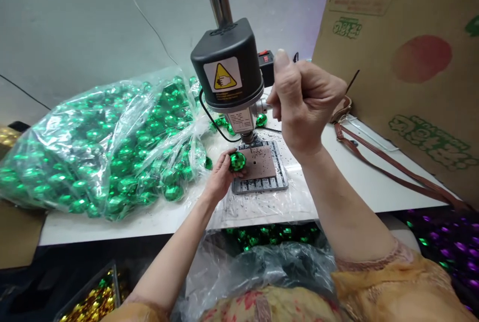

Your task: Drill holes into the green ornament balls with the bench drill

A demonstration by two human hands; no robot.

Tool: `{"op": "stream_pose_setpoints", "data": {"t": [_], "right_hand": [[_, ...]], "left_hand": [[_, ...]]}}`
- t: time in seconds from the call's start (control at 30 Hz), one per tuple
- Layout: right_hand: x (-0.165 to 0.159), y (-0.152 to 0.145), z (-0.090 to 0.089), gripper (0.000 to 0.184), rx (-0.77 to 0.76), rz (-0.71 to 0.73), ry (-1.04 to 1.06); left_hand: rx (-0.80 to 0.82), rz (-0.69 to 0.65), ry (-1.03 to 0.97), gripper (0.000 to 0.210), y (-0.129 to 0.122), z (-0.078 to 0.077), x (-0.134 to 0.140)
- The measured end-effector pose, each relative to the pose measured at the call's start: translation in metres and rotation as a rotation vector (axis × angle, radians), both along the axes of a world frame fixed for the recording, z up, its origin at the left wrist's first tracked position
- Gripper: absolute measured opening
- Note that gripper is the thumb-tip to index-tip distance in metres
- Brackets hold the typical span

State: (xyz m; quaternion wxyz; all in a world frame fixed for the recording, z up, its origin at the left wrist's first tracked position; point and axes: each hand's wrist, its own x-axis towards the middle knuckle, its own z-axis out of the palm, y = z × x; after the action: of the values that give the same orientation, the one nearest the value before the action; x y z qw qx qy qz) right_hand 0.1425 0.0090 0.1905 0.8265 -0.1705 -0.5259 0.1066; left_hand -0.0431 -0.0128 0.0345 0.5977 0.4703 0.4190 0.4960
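Observation:
A green mirrored, faceted ball [237, 161] is held in the fingertips of my left hand [221, 172], over the left edge of the drill press base plate [281, 185]. Above it the chuck [247, 137] points down, a little apart from the ball. My right hand [305, 102] is closed in a fist, thumb upward, at the side of the drill press [228, 68]. It grips the feed lever by the metal hub [262, 106]; most of the lever is hidden behind the fingers. A brown board [258, 170] with a small hole lies on the base, strewn with dark shavings.
To the left, a big clear plastic bag [112, 147] bulges with green balls. More green balls [277, 235] lie in plastic below the table edge. A cardboard box [404, 63] stands at right beside a brown strap [396, 172]. Gold pieces [93, 302] fill a container at lower left.

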Motion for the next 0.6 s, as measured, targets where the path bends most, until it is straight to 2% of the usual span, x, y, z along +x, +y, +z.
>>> {"op": "stream_pose_setpoints", "data": {"t": [0.1, 0.23, 0.4, 0.6], "right_hand": [[0.0, -0.001, 0.0, 0.042, -0.023, 0.01, -0.002], [-0.001, -0.001, 0.0, 0.042, 0.0, 0.034, 0.007], [-0.001, -0.002, 0.001, 0.043, -0.031, 0.012, 0.006], [0.0, -0.004, 0.001, 0.043, -0.05, 0.009, -0.011]], "left_hand": [[0.001, 0.021, 0.012, 0.05, 0.001, -0.001, 0.001], [0.093, 0.025, 0.174, 0.064, 0.001, -0.002, 0.004], [0.141, 0.058, 0.277, 0.06, 0.006, -0.009, 0.009], [0.097, 0.052, 0.302, 0.063, 0.013, -0.01, 0.015]]}}
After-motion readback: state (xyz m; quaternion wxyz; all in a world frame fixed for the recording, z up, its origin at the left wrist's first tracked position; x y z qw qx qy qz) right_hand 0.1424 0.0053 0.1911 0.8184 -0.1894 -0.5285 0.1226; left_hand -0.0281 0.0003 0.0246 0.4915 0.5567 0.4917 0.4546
